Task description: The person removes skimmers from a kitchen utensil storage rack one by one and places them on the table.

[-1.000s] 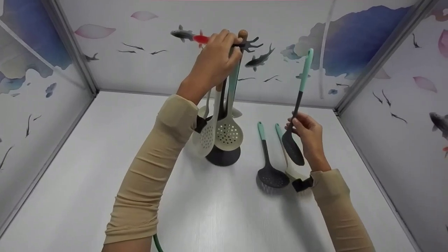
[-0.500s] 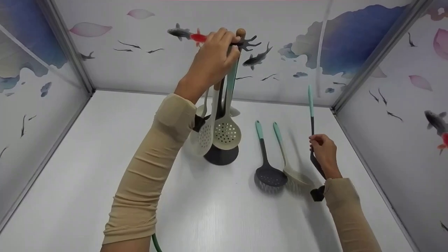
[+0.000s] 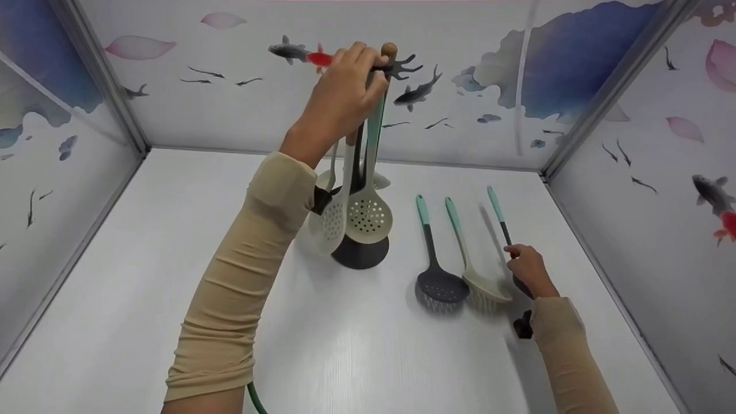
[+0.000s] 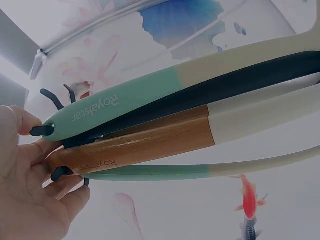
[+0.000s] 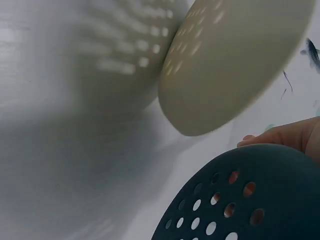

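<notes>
My left hand (image 3: 345, 95) grips the top of a utensil rack, which stands on a round black base (image 3: 361, 257) and has dark hooks and a wooden knob (image 3: 389, 50). Utensils hang from it, among them a cream skimmer (image 3: 369, 218). In the left wrist view, a green handle (image 4: 115, 107) and a wooden handle (image 4: 135, 150) hang from hooks beside my fingers. My right hand (image 3: 529, 267) pinches the shaft of a dark slotted spoon (image 3: 495, 201) with a green handle, low over the table at right. Its holed head (image 5: 270, 190) fills the right wrist view's lower corner.
A dark skimmer (image 3: 443, 286) and a cream skimmer (image 3: 487, 287), both green-handled, lie side by side on the white table (image 3: 345, 356), between the rack and my right hand. Printed panels with fish and petals enclose the table at the back and sides.
My right hand has carried the slotted spoon right and down, from raised upright to low beside the two lying skimmers. The left hand keeps its grip on the rack.
</notes>
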Tool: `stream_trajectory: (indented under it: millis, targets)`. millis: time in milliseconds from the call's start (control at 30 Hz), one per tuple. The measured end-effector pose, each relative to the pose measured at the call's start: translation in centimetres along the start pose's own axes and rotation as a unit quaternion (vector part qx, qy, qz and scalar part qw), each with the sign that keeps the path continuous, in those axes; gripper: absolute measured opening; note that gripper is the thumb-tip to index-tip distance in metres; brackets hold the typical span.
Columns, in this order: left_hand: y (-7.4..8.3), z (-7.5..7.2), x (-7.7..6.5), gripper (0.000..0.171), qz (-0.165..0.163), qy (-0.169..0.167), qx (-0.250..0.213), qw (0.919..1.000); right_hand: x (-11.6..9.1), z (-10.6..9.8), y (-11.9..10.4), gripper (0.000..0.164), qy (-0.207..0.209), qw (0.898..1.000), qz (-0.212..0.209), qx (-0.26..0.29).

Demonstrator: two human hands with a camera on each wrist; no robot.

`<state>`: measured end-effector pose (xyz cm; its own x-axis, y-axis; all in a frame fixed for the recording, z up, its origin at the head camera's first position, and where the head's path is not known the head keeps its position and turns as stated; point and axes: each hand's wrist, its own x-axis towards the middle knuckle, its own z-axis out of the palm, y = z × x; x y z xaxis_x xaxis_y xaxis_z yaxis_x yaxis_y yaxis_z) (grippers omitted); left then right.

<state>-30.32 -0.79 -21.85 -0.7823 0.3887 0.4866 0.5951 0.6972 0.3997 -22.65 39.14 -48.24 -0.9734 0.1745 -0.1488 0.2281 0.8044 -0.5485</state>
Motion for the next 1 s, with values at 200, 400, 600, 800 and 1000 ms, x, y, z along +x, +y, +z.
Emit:
stream_trajectory:
  millis: [200,400,600,800,1000]
  targets:
    - [0.0,-0.1,0.2,0.037,0.001,0.001,0.003,1.0000,0.6,0.7,0.5,0.047,-0.042,0.999,0.004,-0.021]
    - [-0.2,0.1,0.2,0.036,0.002,0.006,0.007,1.0000,1.4,1.5,0.7,0.049,-0.083,0.996,0.014,-0.041]
    - [-0.1,0.1,0.2,0.036,-0.001,0.003,0.005,1.0000,1.5,1.5,0.3,0.050,-0.099,0.994,0.007,-0.054]
    - [-0.1,0.0,0.3,0.036,-0.006,0.004,0.008,0.9999,1.2,0.7,-2.1,0.049,-0.100,0.994,-0.001,-0.041]
    - [0.0,0.2,0.3,0.036,-0.007,0.000,0.005,1.0000,0.1,0.0,-7.3,0.050,-0.056,0.994,-0.097,0.002]
